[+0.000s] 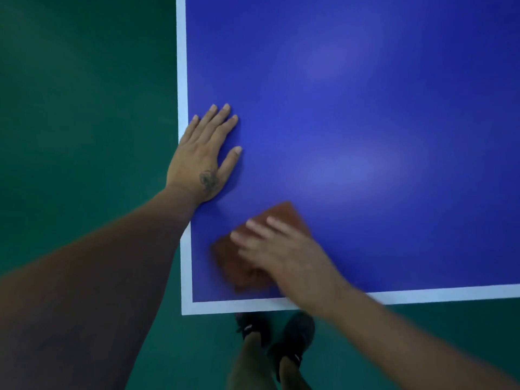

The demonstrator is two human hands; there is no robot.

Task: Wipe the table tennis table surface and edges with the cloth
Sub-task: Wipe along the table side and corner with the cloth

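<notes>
A view from above, looking down on the near left corner of a blue table tennis table (365,122) bordered by a white line, with green floor (84,108) around it.

The left hand (202,156) lies flat on the blue surface just inside the left white edge line, palm down, fingers straight and slightly spread, thumb out to the right. It holds nothing and appears to brace the body. A small dark tattoo marks the back of it.

The right hand (278,251) is nearer the corner, blurred by motion. It presses palm down on a reddish-brown cloth (239,266), fingers straight and close together, pointing up and to the left. It is pressing the cloth, not pinching it.

The cloth lies flat on the blue surface, folded into a rough rectangle, its long axis running diagonally from lower left to upper right. It sits under and just left of the right hand, close to both white edge lines, and below and slightly right of the left hand, apart from it.

The white border lies just left of and just below the cloth, so the right hand seems best placed to sweep outward over either edge. The wide blue surface to the right is well apart from the cloth.

Two dark shoes (281,336) stand on the floor below the table's near edge.
</notes>
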